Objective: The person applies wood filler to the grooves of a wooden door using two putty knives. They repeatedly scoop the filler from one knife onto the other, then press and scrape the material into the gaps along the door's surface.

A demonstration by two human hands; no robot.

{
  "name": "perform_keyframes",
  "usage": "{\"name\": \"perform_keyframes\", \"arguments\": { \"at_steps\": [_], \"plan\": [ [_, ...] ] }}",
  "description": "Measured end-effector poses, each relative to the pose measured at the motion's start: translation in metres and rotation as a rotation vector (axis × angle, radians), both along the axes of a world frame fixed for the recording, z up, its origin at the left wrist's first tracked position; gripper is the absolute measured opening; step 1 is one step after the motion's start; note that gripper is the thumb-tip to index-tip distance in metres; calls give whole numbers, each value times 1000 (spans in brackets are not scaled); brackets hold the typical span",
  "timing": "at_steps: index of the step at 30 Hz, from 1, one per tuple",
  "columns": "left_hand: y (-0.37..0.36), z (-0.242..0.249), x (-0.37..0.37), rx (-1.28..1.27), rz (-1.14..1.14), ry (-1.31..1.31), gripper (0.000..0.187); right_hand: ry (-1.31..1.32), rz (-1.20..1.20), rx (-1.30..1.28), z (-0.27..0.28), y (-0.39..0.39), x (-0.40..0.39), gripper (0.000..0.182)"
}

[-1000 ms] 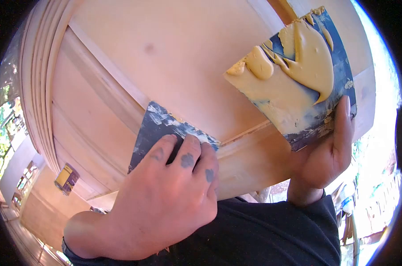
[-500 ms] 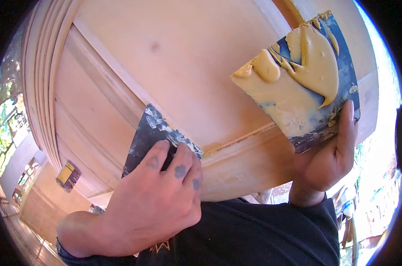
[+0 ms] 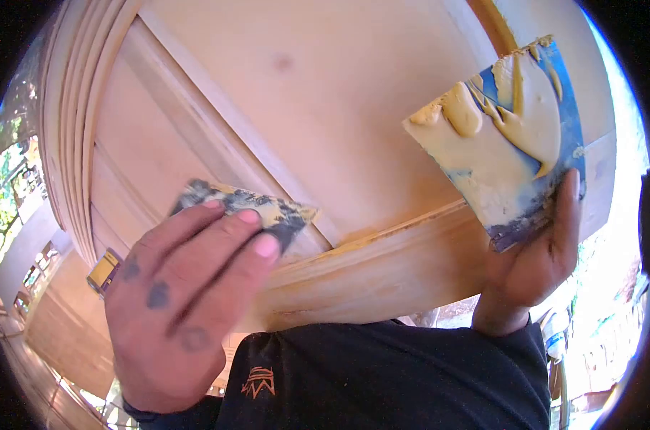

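Filler [image 3: 533,107] heaped on the blue board [image 3: 508,154] gripped by the right hand [image 3: 536,261]; left hand [image 3: 182,301] grasps a scraper [image 3: 257,208] against the wooden door [image 3: 325,107]; tilting the board risks the filler sliding off.

L hand [image 3: 171,301] holds scraper [image 3: 257,208]; R hand [image 3: 536,258] putty board [image 3: 508,154].

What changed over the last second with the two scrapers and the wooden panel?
The left hand slid its dark scraper leftward along the moulding of the wooden panel, then turned it flatter, so the blade now shows nearly edge-on. The right hand kept its grip on the blue scraper loaded with yellow filler; it only drifted slightly right in the view.
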State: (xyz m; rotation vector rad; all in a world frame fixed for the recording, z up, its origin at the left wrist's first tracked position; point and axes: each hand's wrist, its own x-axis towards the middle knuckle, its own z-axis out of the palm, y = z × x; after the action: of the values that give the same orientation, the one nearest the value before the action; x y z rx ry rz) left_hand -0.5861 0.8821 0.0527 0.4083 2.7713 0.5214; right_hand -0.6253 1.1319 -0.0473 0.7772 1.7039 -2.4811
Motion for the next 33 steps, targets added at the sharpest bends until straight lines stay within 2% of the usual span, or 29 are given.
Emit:
{"name": "perform_keyframes", "arguments": {
  "at_steps": [3,5,7,11,14,17,18,21,22,25,26,29,33],
  "plan": [
    [1,-3,13,281,320,2,33,15,145,-254,-2,-3,0,40],
    [7,-8,17,330,334,66,38,-32,192,-394,2,-11,-2,40],
    [18,-19,22,350,345,191,39,-91,142,-498,12,-28,-3,36],
    [35,-26,26,148,115,492,36,-193,182,-641,25,-45,10,36],
    [43,-40,34,-50,34,652,34,-219,200,-720,44,-61,16,35],
    [24,-68,43,-5,42,765,30,-280,150,-724,48,-69,19,35],
    [18,-67,48,-19,40,726,35,-303,122,-707,46,-70,20,34],
    [1,-46,63,-239,23,298,38,-211,77,-674,46,-67,23,34],
    [-5,-45,67,-222,37,273,41,-148,93,-638,47,-67,23,34],
    [-7,-16,59,128,162,229,42,50,152,-541,41,-66,23,34],
    [-5,-5,53,188,139,220,46,110,197,-522,34,-66,27,35],
    [3,13,38,206,90,195,48,169,232,-468,29,-71,29,35],
    [14,8,23,151,48,133,49,192,280,-406,32,-72,27,34]
  ]
}}
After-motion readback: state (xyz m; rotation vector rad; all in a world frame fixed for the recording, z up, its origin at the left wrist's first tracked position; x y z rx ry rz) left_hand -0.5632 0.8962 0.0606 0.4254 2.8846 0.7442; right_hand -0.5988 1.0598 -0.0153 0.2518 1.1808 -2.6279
